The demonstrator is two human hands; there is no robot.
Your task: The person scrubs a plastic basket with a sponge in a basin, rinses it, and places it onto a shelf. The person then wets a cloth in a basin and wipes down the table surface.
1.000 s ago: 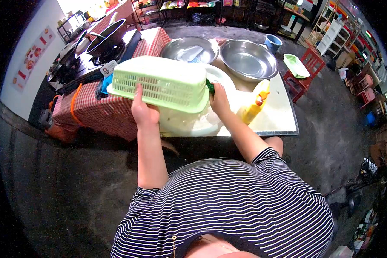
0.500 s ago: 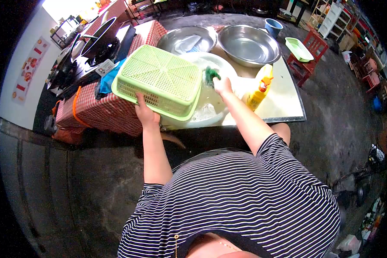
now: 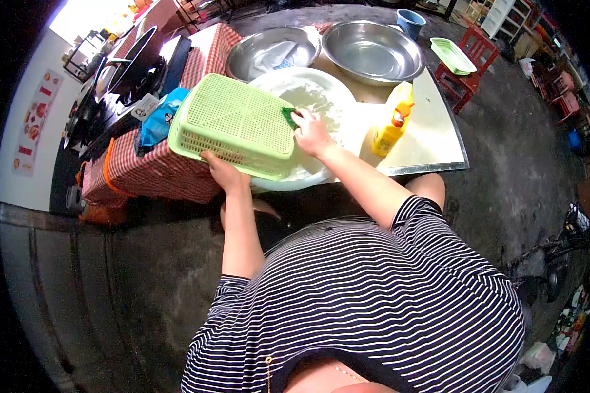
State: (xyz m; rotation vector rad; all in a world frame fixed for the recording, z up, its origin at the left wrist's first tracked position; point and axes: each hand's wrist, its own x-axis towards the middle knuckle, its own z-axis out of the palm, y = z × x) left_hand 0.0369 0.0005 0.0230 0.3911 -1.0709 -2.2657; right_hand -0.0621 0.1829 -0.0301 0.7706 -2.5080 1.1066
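My left hand [image 3: 226, 173] grips the near rim of a light green plastic basket [image 3: 236, 121], which is tilted with its perforated bottom facing up. A dark green scrubber [image 3: 289, 117] is pinched in my right hand [image 3: 313, 133], at the basket's right edge. Under the basket's right side stands a large white basin [image 3: 339, 98] with foamy water in it. To the right of my right hand, a yellow bottle [image 3: 392, 130] with an orange-red cap stands on the pale tabletop [image 3: 432, 124].
Two steel basins, one with a cloth inside [image 3: 241, 60] and one holding water [image 3: 373, 56], sit at the back. A blue bucket [image 3: 410, 25], a red chair [image 3: 462, 82] with a green basket [image 3: 453, 56], a wok [image 3: 134, 59] and a blue packet [image 3: 164, 118] surround the table.
The basket has turned from sideways to bottom up. My right hand, with the scrubber, dipped over the white basin and then moved left to the basket's edge.
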